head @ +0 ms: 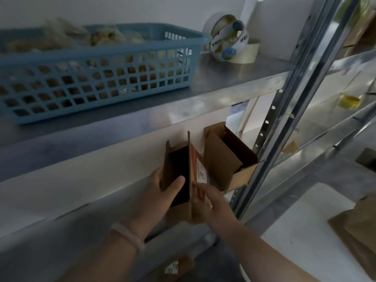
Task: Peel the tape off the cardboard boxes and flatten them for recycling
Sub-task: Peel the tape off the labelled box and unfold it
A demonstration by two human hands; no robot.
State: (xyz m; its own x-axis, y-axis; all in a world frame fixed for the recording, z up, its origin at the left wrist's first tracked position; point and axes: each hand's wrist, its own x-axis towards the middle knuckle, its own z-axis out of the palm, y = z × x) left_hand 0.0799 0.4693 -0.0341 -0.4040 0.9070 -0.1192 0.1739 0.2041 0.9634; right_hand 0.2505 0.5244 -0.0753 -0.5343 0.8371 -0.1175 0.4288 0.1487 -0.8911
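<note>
Under shelf (203, 94): cardboard box (180, 169) long axis vertical, mouth toward camera; left hand (160, 193), right hand (211, 204) clamp it.

The one camera rides on the person's head, facing forward and somewhat down into a metal shelving unit at close range. It looks onto the upper shelf (223, 84) from slightly above; that shelf's front edge slants across the frame from 8 o'clock up to 2 o'clock, with a blue basket (97, 78) at 10 o'clock and tape rolls (230, 39) at 1 o'clock. The lens is wide, so the steel upright (289, 127) leans from 1 o'clock down to 5 o'clock. Both forearms enter from the bottom edge. The left hand (162, 190) and right hand (207, 202) meet on a cardboard box (179, 169) just below centre, near the lens.
</note>
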